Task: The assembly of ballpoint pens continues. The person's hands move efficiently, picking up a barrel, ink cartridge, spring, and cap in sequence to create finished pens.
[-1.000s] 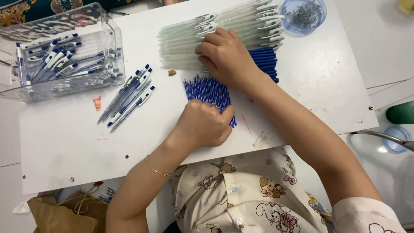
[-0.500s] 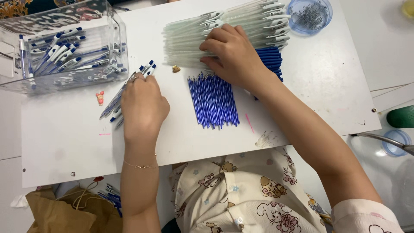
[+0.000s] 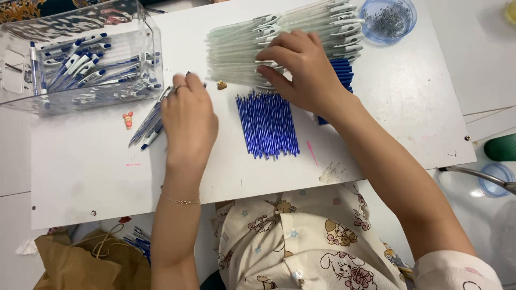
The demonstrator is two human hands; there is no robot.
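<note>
White tabletop (image 3: pixel 97 177) fills the view, with a clear bin (image 3: pixel 75 59) of finished pens at the far left and a blue dish (image 3: pixel 388 19) of small springs at the far right. My left hand (image 3: pixel 189 121) lies palm down over the loose pens (image 3: pixel 148 126), a short row that slants from near left to far right; the fingers cover their far ends, and I cannot tell whether they pinch one or only rest there. My right hand (image 3: pixel 301 70) presses flat, fingers spread, on the pale barrels (image 3: pixel 242 51), a long stack whose axes run left to right across the far side of the table. Between my hands, nearer to me, the blue refills (image 3: pixel 267 123) stand in a tight row, their axes running near to far, square to the barrels. The refills lie just near of my right hand and just right of my left; the right looks a little closer. A small brown bit (image 3: pixel 221 85) sits between the barrels and my left fingertips.
</note>
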